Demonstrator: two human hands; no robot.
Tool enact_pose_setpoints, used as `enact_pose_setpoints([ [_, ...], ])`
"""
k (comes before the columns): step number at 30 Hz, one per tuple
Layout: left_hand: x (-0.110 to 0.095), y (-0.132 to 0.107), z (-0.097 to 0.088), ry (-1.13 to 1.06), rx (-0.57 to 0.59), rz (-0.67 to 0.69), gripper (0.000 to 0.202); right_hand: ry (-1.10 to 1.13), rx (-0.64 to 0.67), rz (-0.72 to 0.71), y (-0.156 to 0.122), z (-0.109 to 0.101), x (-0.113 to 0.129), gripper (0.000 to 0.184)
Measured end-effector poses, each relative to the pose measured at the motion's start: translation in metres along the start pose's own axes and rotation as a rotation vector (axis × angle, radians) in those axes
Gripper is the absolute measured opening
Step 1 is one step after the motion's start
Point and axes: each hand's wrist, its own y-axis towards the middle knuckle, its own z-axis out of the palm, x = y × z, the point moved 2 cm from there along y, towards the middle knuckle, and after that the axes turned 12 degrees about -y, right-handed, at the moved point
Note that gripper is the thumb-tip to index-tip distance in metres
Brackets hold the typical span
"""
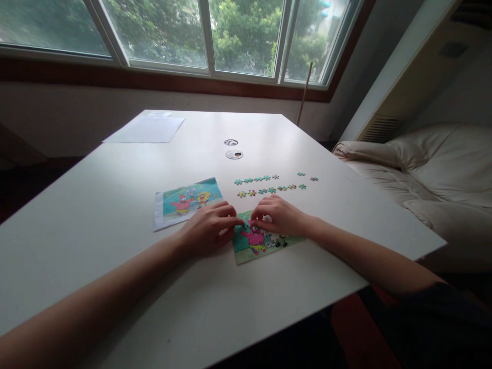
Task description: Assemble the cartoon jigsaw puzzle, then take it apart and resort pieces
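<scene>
A partly covered jigsaw puzzle (255, 246) lies flat near the table's front edge, showing a pink starfish figure on green and teal. At its upper left edge, my left hand (213, 225) has bent fingers, with the index fingertip on the puzzle and the thumb tucked lower at the side. My right hand (280, 212) rests over the top of the puzzle, thumb and index finger pinched close together near the starfish's head. Whatever lies between those fingertips is too small to make out. Behind the hands, loose jigsaw pieces (272, 190) form two rows.
Left of the puzzle lies a reference picture sheet (192, 201) with the same cartoon figures. Two round flat discs (234, 154) sit farther back. A white sheet (146, 129) covers the far left corner. A pale sofa (434, 169) stands right of the white table (115, 205).
</scene>
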Motion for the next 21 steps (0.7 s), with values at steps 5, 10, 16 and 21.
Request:
enact_pose_setpoints([
  [5,0.0007,-0.0010,0.0014,0.008,0.018,0.017,0.024,0.041,0.003,0.024,0.0014,-0.0011,-0.0013,0.017],
  [10,0.0011,-0.0018,0.0031,0.032,0.027,0.030,0.025,0.084,-0.020,0.072,0.0019,-0.0008,-0.0036,0.013],
  [16,-0.0008,-0.0012,0.0033,0.100,0.054,0.034,0.025,0.112,-0.070,0.153,0.0018,0.0012,-0.0029,0.011],
  [21,-0.0018,0.0002,0.0023,0.117,0.062,0.031,0.025,0.117,-0.069,0.191,0.0025,0.0028,-0.0015,0.010],
])
